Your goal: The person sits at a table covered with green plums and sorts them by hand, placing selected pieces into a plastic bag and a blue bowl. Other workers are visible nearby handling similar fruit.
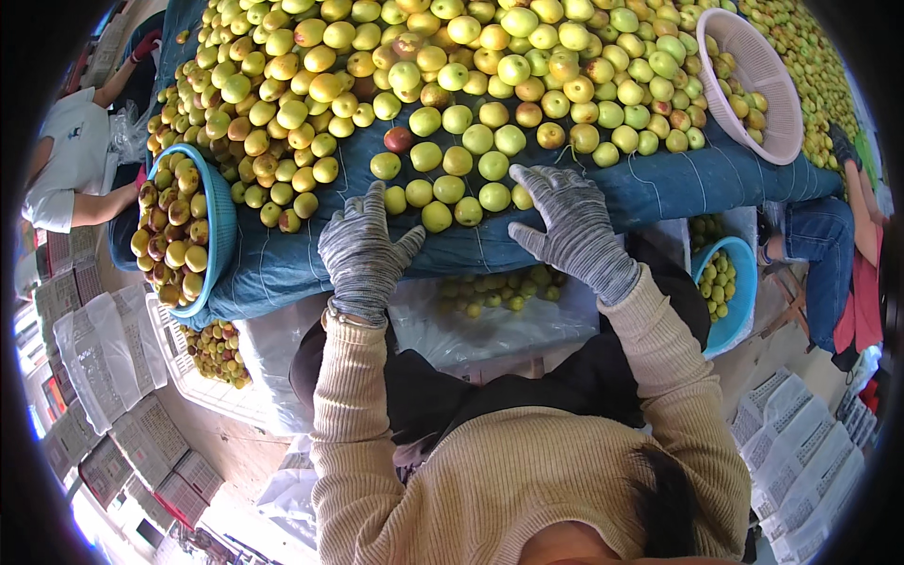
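A broad heap of yellow-green jujubes [304,88], some with brown patches, covers a table draped in blue cloth [452,256]. My left hand [367,258], in a grey knit glove, rests palm down at the cloth's near edge with its fingers apart. Its fingertips lie just left of a small loose group of jujubes [448,188]. On the other side of that group is my right hand [575,229], gloved alike, thumb spread and fingers close beside a yellowish jujube [521,197]. Neither hand holds anything. One dark red jujube [398,140] lies a little farther off.
A blue basket [224,222] of browner jujubes leans at the left edge; a pink basket [780,116] tilts at the right. Below are a white crate [166,346], a plastic-lined container [494,328] and another blue basket [741,282]. People [70,155] sit on both sides.
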`<state>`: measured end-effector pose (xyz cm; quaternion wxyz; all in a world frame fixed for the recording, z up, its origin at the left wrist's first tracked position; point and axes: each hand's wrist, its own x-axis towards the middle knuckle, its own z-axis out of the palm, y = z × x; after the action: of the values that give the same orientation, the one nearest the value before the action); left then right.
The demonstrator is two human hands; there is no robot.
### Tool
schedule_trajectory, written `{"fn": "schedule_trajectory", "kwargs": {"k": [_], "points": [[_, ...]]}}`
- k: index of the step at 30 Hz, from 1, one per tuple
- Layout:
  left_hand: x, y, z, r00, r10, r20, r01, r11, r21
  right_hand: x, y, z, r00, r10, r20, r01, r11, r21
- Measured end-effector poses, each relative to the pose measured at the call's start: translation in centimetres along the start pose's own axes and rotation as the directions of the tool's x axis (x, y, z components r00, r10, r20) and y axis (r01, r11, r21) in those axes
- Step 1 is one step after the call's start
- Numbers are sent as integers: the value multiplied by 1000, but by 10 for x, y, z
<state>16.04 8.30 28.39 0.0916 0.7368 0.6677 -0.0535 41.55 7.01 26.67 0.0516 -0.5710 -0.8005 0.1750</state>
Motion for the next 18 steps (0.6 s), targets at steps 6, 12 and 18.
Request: {"fn": "schedule_trajectory", "kwargs": {"k": [6,12,18], "points": [[0,3,1,999,-29,34,33,989,-146,8,-8,13,996,-84,-37,90,969,230],[0,10,3,996,72,45,-64,983,-171,11,-8,13,994,-106,-12,104,944,312],[-11,15,8,938,344,-26,-286,733,-617,10,-12,12,990,-136,43,92,840,536]]}}
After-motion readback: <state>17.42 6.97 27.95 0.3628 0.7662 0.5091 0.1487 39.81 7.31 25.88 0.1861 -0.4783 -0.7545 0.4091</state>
